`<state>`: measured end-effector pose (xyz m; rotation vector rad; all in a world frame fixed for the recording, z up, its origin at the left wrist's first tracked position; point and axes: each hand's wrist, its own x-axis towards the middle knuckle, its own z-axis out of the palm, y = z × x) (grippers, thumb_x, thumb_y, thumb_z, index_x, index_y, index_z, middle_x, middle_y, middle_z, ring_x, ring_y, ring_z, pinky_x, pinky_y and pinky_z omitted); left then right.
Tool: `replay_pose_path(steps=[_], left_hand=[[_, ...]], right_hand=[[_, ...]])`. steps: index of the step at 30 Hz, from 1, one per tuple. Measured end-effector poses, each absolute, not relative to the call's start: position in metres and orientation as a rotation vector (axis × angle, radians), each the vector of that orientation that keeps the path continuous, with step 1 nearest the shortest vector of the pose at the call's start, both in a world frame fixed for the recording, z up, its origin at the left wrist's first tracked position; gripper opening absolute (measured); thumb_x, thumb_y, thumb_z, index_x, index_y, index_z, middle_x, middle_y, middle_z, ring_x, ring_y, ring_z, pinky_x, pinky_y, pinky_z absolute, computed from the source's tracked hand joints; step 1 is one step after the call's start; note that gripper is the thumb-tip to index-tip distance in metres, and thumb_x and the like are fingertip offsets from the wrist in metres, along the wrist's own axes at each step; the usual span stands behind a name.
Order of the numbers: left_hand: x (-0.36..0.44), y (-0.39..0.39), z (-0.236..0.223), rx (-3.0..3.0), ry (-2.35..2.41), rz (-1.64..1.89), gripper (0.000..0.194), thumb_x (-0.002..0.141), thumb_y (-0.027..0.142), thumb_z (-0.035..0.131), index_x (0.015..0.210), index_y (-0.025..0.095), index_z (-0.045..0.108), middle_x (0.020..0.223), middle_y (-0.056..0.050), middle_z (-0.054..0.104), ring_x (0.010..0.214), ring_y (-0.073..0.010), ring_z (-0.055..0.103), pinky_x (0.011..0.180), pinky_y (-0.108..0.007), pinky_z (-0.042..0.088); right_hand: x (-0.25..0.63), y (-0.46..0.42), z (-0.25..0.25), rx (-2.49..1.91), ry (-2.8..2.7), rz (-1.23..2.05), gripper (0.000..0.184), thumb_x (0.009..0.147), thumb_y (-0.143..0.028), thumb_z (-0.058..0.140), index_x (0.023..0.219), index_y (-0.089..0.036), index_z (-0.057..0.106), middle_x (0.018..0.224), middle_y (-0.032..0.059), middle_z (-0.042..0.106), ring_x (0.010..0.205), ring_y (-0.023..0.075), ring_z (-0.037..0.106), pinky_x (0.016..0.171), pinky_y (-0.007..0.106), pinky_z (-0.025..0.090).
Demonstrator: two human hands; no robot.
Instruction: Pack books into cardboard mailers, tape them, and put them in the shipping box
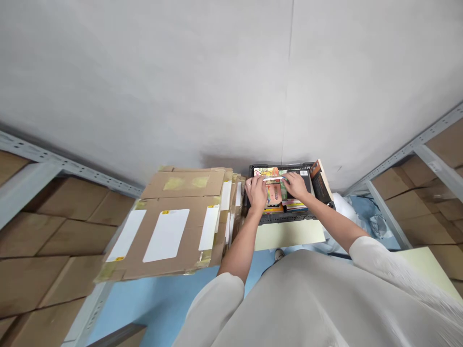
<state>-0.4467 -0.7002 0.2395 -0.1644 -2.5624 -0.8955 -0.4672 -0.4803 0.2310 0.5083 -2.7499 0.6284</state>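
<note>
A black plastic crate full of books stands in front of me. My left hand is over the crate's left part, its fingers closed on one end of a thin book. My right hand grips the other end from the right. The book's pale edge faces up towards me; its cover is mostly hidden. Below and around it lie a salmon-coloured book and other colourful books. A dark book with a white barcode label lies right of my right hand. At the crate's right end another dark book leans upright.
Left of the crate is a stack of flattened cardboard boxes with white labels. Metal shelving with brown cartons flanks me on the left, and more cartons on the right. Clear plastic wrap lies beside the crate; a grey wall rises behind.
</note>
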Motion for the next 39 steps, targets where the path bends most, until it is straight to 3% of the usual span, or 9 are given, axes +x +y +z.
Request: replay_pose_path(steps=[9, 18, 29, 39], left_hand=[[-0.434, -0.624, 0.276, -0.517, -2.380, -0.986, 0.030, 0.111, 0.027, 0.048, 0.123, 0.025, 0.075, 0.130, -0.011, 0.073, 0.128, -0.0300, 0.055, 0.118, -0.048, 0.042], [-0.382, -0.479, 0.302, -0.929, -2.284, -1.056, 0.027, 0.109, 0.029, 0.052, 0.121, 0.024, 0.076, 0.127, -0.011, 0.074, 0.124, -0.0315, 0.057, 0.116, -0.048, 0.043], [-0.217, -0.250, 0.233, -1.595, -2.408, -1.116, 0.022, 0.105, 0.028, 0.059, 0.117, 0.023, 0.077, 0.123, -0.011, 0.076, 0.119, -0.0314, 0.065, 0.108, -0.046, 0.050], [-0.102, -0.122, 0.160, -2.303, -2.488, -0.941, 0.031, 0.104, 0.021, 0.056, 0.123, 0.022, 0.080, 0.123, -0.011, 0.075, 0.116, -0.0265, 0.070, 0.107, -0.038, 0.055]], right_hand=[[-0.400, -0.404, 0.272, 0.271, -2.525, 0.688, 0.036, 0.115, -0.040, 0.045, 0.129, -0.022, 0.074, 0.124, 0.0125, 0.076, 0.116, 0.0292, 0.064, 0.104, 0.044, 0.049], [-0.279, -0.278, 0.287, -0.121, -2.422, 0.552, 0.038, 0.115, -0.042, 0.047, 0.131, -0.022, 0.076, 0.124, 0.0135, 0.075, 0.114, 0.0293, 0.062, 0.102, 0.044, 0.047], [-0.019, -0.103, 0.220, -0.653, -2.512, 0.452, 0.036, 0.114, -0.034, 0.049, 0.130, -0.023, 0.079, 0.126, 0.0120, 0.080, 0.114, 0.0288, 0.067, 0.098, 0.042, 0.050], [0.141, -0.055, 0.168, -1.341, -2.527, 0.563, 0.038, 0.110, -0.026, 0.048, 0.133, -0.022, 0.079, 0.129, 0.0106, 0.081, 0.114, 0.0294, 0.070, 0.099, 0.041, 0.054]])
